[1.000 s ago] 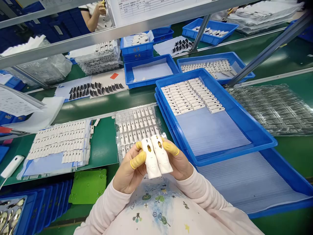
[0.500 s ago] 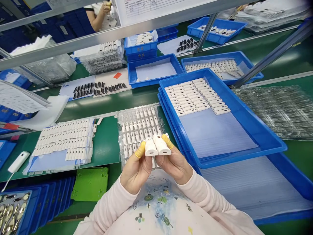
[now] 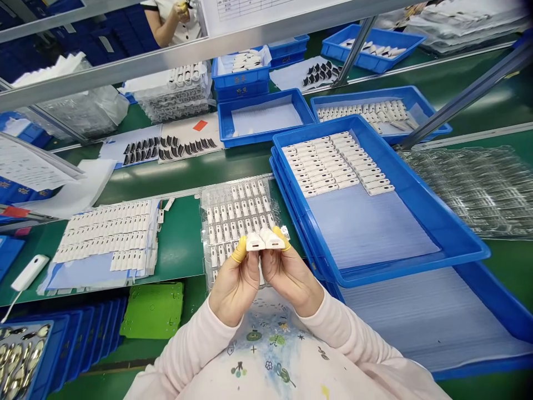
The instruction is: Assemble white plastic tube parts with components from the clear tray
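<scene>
My left hand (image 3: 235, 283) is closed round a small white plastic housing (image 3: 254, 242), and my right hand (image 3: 291, 276) is closed round a second one (image 3: 272, 241). Both pieces are tipped end-on toward me, side by side and touching. Yellow finger cots cover a fingertip on each hand. Just beyond my hands lies a clear blister tray (image 3: 238, 214) filled with rows of the same white parts. To the right sits a blue tray (image 3: 420, 183) with several white parts lined up at its far end.
A sheet with rows of white parts (image 3: 109, 239) lies at the left, a green plate (image 3: 152, 311) below it. More blue trays (image 3: 266, 116) and dark parts (image 3: 166, 149) sit across the belt. Clear empty blister trays (image 3: 470, 186) are stacked at the right. Another person's arm (image 3: 164, 16) shows at the top.
Both hands have tilted the two white housings from lengthwise to end-on and lifted them slightly away from my body, over the blister tray's near edge.
</scene>
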Demonstrator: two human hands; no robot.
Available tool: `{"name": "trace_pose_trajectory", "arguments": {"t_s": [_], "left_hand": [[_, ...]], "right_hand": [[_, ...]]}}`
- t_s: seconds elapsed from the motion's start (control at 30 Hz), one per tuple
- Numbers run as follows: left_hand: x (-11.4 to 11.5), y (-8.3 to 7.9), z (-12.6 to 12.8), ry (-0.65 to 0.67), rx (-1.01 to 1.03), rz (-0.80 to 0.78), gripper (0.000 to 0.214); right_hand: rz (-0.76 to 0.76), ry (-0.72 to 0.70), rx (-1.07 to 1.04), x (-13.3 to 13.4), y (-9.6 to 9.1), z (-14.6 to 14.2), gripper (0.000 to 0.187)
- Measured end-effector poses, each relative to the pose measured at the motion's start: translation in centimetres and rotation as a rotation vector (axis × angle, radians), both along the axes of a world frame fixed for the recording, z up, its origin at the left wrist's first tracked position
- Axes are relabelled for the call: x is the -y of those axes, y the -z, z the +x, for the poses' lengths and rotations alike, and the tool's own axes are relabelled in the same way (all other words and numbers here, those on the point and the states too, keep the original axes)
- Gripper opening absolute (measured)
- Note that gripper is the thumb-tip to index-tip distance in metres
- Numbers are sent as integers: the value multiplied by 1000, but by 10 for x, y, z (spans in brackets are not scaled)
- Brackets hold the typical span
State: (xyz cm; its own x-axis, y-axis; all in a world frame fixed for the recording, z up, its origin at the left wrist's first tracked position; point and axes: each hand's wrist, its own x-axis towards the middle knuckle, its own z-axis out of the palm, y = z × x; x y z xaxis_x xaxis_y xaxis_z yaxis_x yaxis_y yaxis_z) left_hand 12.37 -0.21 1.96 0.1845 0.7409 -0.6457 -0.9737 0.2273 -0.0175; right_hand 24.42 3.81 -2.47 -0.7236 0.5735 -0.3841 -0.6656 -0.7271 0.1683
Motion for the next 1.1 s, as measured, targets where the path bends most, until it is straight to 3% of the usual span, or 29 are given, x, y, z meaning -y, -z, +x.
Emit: {"name": "trace_pose_trajectory", "arguments": {"t_s": [0.37,0.5,0.57,0.67,0.77,0.87,0.93,1.0,1.1], "left_hand": [[1,12,-1,6,-75,71,47],[1,23,-2,22,-125,104,44],[-2,33,-3,42,-253,117,41],[-10,62,-7,59,-509,123,32],[-23,106,-21,37,-673,114,20],[-45,155,-50,17,-894,72,7],[-64,182,-77,49,-1051,52,19],[-87,201,-107,107,-1212,46,28],[-128,215,-148,219,-1449,63,32]], "right_hand": [[6,14,17,1,9,-2,12],[25,15,26,0,15,-3,9],[70,46,68,-3,25,-5,8],[271,43,329,-14,50,-12,18],[519,-55,707,-37,85,-24,31],[648,-123,890,-72,121,-44,26],[747,-176,1019,-101,141,-62,20],[853,-221,1162,-133,157,-82,18],[1004,-255,1351,-181,171,-113,28]]}}
